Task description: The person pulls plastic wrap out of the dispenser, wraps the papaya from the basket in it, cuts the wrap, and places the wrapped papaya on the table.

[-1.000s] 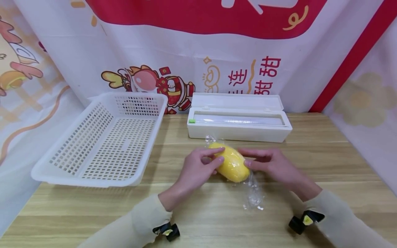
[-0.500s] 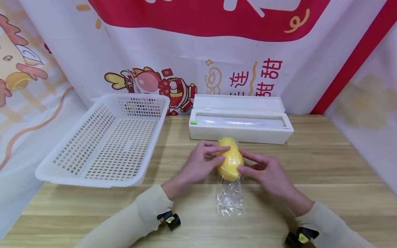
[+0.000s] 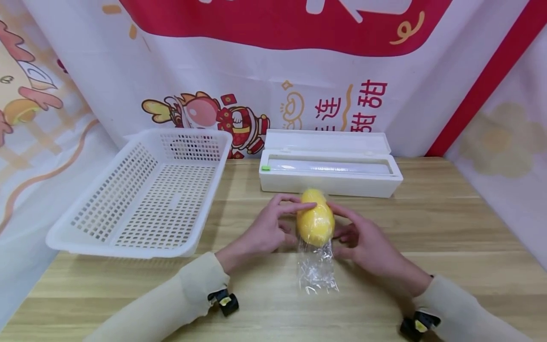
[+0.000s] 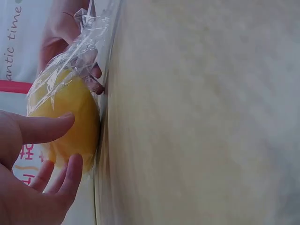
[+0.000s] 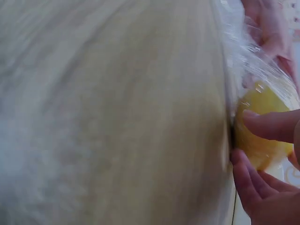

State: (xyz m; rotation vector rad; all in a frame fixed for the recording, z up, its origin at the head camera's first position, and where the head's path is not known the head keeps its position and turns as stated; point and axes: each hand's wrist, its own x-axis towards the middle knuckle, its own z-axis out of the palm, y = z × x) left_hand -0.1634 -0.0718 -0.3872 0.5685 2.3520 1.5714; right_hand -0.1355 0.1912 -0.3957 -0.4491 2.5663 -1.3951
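Observation:
A yellow mango (image 3: 316, 225) in clear plastic wrap lies on the wooden table in the head view. Loose wrap (image 3: 316, 273) trails from its near end, flat and crinkled. My left hand (image 3: 269, 228) holds the mango's left side, index finger across the top, thumb low. From the other side my right hand (image 3: 367, 242) holds it with fingers and thumb. Both wrist views show thumb and fingers around the mango (image 4: 77, 105), where wrap (image 5: 262, 65) stretches toward the opposite hand.
Just behind the hands stands a white wrap dispenser (image 3: 329, 183), its lid raised and a roll inside. A white perforated basket (image 3: 196, 232) sits to the left. Printed cloth (image 3: 239, 61) hangs behind the table.
The mango has turned from slanted to pointing toward me, its loose wrap swinging left. Both thumbs have since slid lower, toward its near end.

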